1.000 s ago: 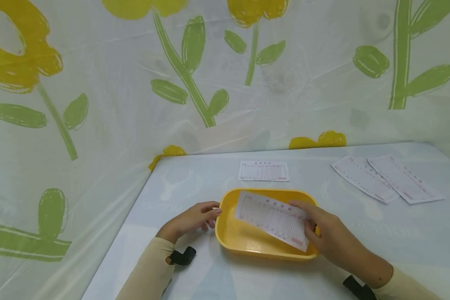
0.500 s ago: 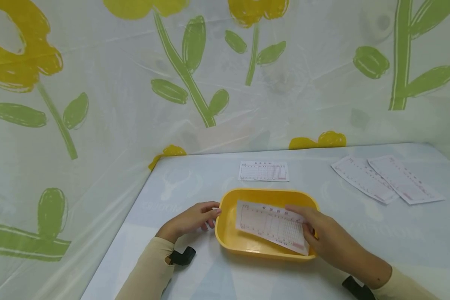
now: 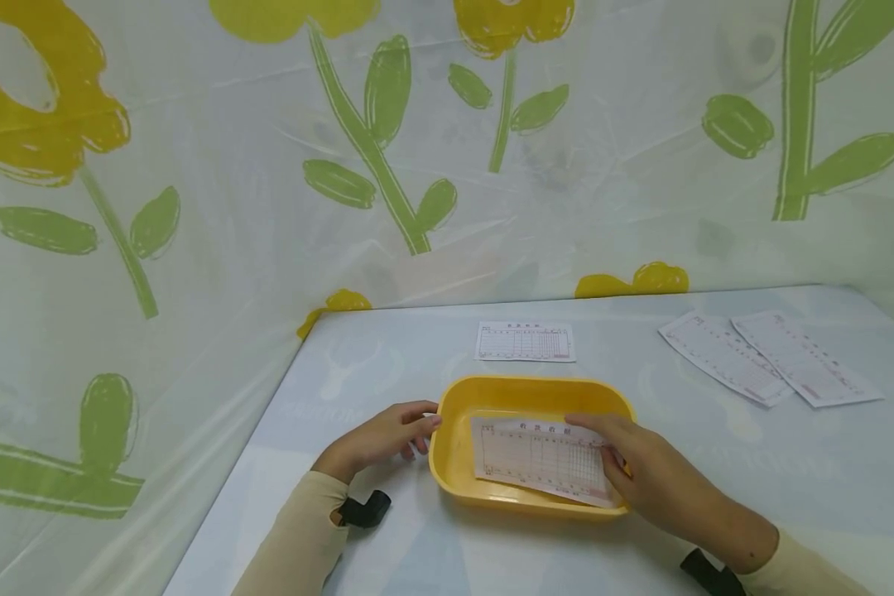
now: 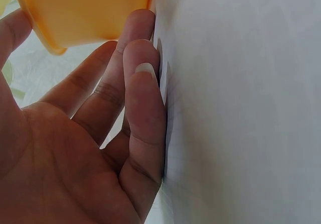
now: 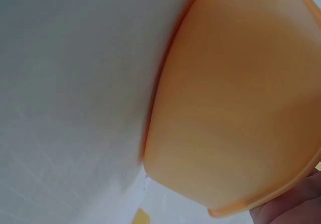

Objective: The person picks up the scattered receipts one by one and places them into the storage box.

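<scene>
A yellow plastic tray (image 3: 454, 488) stands in front of me in the head view. My right hand (image 3: 663, 484) reaches over its right end and holds a printed receipt slip (image 3: 540, 455) by the right edge, between thumb and fingers. That slip lies low inside the tray, slightly slanted. At the tray's left end, my left hand (image 3: 380, 439) rests with relaxed fingers, thumb and index touching the rim. The left wrist view shows its lower fingers (image 4: 143, 113) loosely bent beside the table. In the right wrist view the tray wall (image 5: 235, 103) hides most of the hand.
Behind the tray lies a single slip (image 3: 525, 341). Two more slips, one on the left (image 3: 723, 356) and one on the right (image 3: 805, 358), overlap at the table's right. A flower-printed curtain (image 3: 566, 215) hangs along the table's back edge.
The receipt slip has come down into the tray and levelled out, its left end dropping toward me. My right hand has shifted slightly with it. The left hand stays at the rim.
</scene>
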Demonstrator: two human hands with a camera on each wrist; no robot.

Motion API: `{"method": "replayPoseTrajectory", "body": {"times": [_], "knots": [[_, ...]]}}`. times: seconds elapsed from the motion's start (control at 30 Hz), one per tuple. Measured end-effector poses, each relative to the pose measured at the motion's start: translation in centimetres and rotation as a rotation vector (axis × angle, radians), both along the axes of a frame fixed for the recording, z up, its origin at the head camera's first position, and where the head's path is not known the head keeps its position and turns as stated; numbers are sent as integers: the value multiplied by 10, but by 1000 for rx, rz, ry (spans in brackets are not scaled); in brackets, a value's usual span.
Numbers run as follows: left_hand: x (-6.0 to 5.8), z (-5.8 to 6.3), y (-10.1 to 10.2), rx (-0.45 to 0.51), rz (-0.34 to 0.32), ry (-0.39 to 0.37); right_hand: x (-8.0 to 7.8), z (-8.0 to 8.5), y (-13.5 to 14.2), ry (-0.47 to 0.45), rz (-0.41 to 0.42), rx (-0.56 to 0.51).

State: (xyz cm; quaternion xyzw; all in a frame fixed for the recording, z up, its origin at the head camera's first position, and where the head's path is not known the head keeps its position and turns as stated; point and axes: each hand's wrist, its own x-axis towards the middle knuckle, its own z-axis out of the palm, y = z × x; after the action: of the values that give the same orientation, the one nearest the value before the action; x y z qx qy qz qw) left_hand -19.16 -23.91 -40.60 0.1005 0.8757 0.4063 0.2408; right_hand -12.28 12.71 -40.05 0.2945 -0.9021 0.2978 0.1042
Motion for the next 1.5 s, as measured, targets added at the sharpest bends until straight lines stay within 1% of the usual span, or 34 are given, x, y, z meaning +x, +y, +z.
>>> {"method": "replayPoseTrajectory", "body": {"times": [0.23,0.37,0.53,0.67,0.9,0.97,1.17,1.3,1.5], "knots": [[-1,2,0,-9,2,13,-3,6,-1,-56,-2,74],[0,4,-1,-11,7,10,-5,9,-2,-129,-11,87],[0,2,-1,-12,10,1,-5,10,-4,-199,-23,108],[0,1,-1,-5,9,4,-5,12,-7,-228,-39,166],[0,-1,-1,2,5,-2,-7,15,-12,-323,-56,234],[-1,-1,0,-2,6,-4,-6,16,-13,-322,-50,256],[0,0,0,-5,10,-4,-6,18,-12,-272,-28,288],[1,-1,0,-1,7,-3,-7,17,-13,-294,-14,295],[0,-1,0,-9,1,11,-12,16,-15,-319,-9,316]]}}
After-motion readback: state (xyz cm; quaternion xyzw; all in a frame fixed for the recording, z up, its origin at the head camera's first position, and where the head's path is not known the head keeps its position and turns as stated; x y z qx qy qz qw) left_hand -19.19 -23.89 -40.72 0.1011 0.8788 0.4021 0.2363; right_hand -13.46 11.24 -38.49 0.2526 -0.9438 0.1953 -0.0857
